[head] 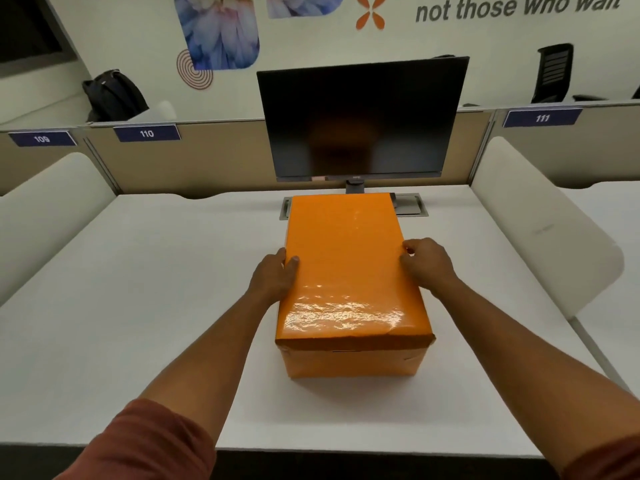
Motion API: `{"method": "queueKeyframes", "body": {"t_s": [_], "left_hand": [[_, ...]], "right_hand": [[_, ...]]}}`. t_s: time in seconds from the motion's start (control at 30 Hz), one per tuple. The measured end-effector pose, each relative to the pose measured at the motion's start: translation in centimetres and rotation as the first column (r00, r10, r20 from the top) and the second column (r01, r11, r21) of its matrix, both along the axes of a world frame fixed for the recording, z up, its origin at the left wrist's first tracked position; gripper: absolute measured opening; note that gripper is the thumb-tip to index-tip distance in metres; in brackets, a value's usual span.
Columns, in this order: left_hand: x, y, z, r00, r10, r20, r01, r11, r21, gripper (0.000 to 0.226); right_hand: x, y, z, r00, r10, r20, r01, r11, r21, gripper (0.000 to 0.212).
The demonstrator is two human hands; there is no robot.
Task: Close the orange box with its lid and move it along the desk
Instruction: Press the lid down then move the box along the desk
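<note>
An orange box [349, 362] stands in the middle of the white desk [138, 306], long side pointing away from me. Its glossy orange lid [346, 265] sits on top and covers it fully. My left hand [275, 275] grips the lid's left edge, thumb on top and fingers down the side. On the opposite edge my right hand [427, 263] holds the lid the same way, fingers curled against the side.
A dark monitor [362, 119] stands just behind the box, with a grey cable hatch [410, 204] at its foot. White rounded dividers [540, 216] flank the desk left and right. A beige partition with numbered labels runs along the back.
</note>
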State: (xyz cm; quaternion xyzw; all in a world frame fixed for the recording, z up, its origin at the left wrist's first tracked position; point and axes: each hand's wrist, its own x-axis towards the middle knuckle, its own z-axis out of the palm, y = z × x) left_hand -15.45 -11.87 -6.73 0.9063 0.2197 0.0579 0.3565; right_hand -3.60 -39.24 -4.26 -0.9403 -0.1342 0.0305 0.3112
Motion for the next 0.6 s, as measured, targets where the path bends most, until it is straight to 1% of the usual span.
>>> {"method": "queueKeyframes", "body": {"t_s": [0.07,0.1,0.2,0.3,0.4,0.43,0.53,0.6], "left_hand": [[0.5,0.7,-0.5,1.0,-0.029,-0.007,0.029,0.999,0.031,0.053],[0.6,1.0,-0.7,0.999,-0.042,-0.013,0.043,0.998,0.056,0.053],[0.7,1.7,-1.1,0.995,-0.081,-0.05,0.089,0.98,0.176,0.057],[1.1,2.4,-1.1,0.996,-0.072,-0.047,0.082,0.962,0.261,0.058],[2.0,2.5,-1.0,0.999,0.017,0.039,-0.028,0.948,0.317,0.053],[2.4,2.4,-0.9,0.998,0.04,0.039,-0.05,0.944,0.327,0.054],[3.7,2.3,-0.8,0.999,0.04,-0.004,-0.037,0.952,0.304,0.062],[5.1,2.6,-0.2,1.0,0.002,0.019,-0.007,0.959,0.283,0.062]], "right_hand": [[0.8,-0.1,-0.3,0.999,0.041,0.03,-0.037,0.992,-0.122,0.031],[1.1,-0.2,-0.4,0.998,0.057,0.038,-0.05,0.986,-0.159,0.033],[1.4,-0.5,-0.9,0.993,0.093,0.074,-0.075,0.974,-0.215,0.032],[2.3,-0.5,-0.8,0.993,0.094,0.066,-0.077,0.972,-0.221,0.029],[3.5,-0.1,-0.1,0.996,0.072,0.061,-0.056,0.974,-0.221,0.026],[3.9,0.2,0.1,0.995,0.068,0.072,-0.049,0.971,-0.235,0.025],[4.5,1.5,0.2,0.989,0.064,0.137,-0.029,0.97,-0.239,0.028],[5.1,2.6,0.0,0.983,0.096,0.154,-0.058,0.97,-0.237,0.032]]}}
